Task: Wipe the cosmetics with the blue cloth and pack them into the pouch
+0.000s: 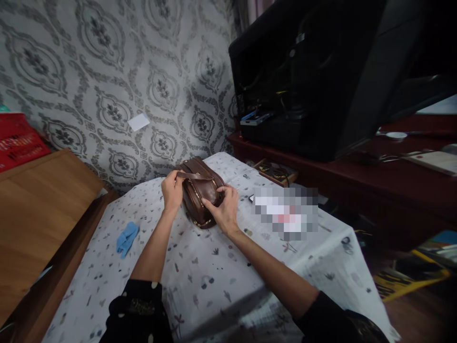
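Note:
A brown leather handbag (194, 202) with gold-coloured zips lies on the patterned white cloth, in the middle of the head view. My left hand (172, 191) pinches the bag's strap handle (195, 176) at its left end and holds it up a little from the top. On the near right side of the bag is my right hand (227, 208), its thumb and fingers gripping across the leather beside a zip. The palm side of this hand is partly hidden. To the left on the cloth lies a crumpled blue cloth (127, 239).
A blurred-out flat item (282, 212) lies right of the bag. Beyond the table's right edge are a small open wooden box (276, 172) and a dark red cabinet (350, 176) bearing a large black screen (303, 81). Wooden furniture (50, 205) borders the left; patterned wallpaper stands behind.

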{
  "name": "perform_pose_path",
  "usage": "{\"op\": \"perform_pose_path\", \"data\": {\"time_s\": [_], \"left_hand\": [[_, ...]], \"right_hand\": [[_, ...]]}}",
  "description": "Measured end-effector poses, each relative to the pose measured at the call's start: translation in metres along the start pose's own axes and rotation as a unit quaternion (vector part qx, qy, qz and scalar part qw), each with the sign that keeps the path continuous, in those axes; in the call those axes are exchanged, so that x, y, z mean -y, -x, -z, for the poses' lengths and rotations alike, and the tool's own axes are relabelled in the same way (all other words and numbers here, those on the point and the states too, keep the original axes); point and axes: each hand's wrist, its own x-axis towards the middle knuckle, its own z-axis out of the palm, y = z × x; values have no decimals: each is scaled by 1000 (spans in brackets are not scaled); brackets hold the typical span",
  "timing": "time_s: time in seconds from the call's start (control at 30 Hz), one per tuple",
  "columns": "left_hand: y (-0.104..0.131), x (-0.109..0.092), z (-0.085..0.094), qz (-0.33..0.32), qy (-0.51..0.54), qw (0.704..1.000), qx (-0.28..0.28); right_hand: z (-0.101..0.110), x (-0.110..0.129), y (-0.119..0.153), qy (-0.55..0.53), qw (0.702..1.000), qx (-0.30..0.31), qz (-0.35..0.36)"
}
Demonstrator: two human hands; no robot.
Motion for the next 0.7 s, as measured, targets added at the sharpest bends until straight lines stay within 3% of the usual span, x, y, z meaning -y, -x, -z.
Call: {"op": "perform_pose_path", "data": {"time_s": [0.27,0.53,0.7], "left_hand": [[-5,-5,12,-32,-36,997,63],[50,-2,2,-6,-10,999,43],[58,3,0,30,41,997,49]], "right_hand": [[0,2,0,0,1000,3,-16],[4,5,-1,-16,1000,11,-16],[1,8,-3,-1,999,-1,-34]]}}
